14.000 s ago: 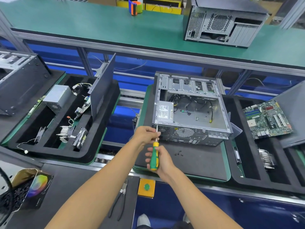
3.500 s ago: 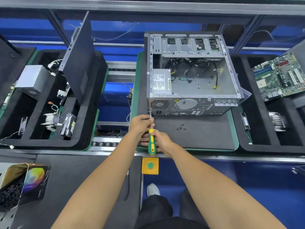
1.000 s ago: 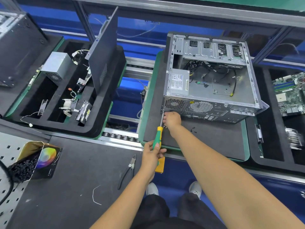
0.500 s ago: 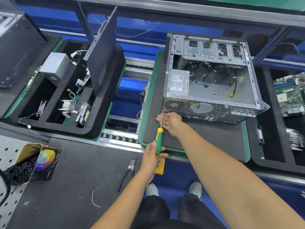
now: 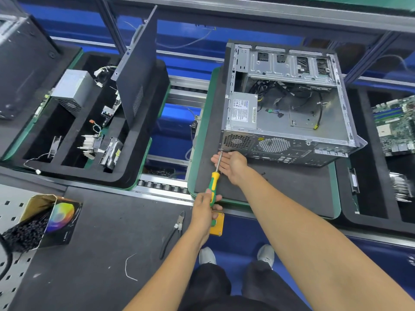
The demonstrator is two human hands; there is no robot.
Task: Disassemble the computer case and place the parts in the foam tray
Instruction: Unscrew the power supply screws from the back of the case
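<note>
Versus half a second back: almost no change. Right hand (image 5: pixel 232 165) a touch lower and flatter under the screwdriver (image 5: pixel 213 184) shaft; left hand (image 5: pixel 205 206) same grip on the handle; view unchanged. Versus 3.5 s back: hands swapped, handle then in the right hand, left hand at the tip.

Computer case (image 5: pixel 289 104) on its side at 1 o'clock on a dark foam pad (image 5: pixel 292 189), open side up. Side cover off, inside mostly stripped: silver power supply (image 5: pixel 243 112) still mounted at the near-left corner, loose black cables (image 5: pixel 280 90) behind it, empty drive cage along the far edge. Perforated rear panel facing the camera.

Foam tray (image 5: pixel 143 158) at 10 o'clock: dark side panel (image 5: pixel 137 70) standing on edge in a slot, second grey power supply (image 5: pixel 71 88), heat sink (image 5: pixel 91 143), small cabled parts in the compartments. Circuit board (image 5: pixel 395 124) at 3 o'clock in another tray, partly cut off.

Left hand curled round the green-yellow handle, at 6 o'clock from the case corner. Right hand open, palm up, fingers nearly straight, cupped beneath the shaft just below the case's bottom-left rear corner. Screwdriver tip at that corner, at the rear panel; screw itself too small to tell.

Pliers (image 5: pixel 173 234) flat on the bench at 7 o'clock, well apart from both hands.
</note>
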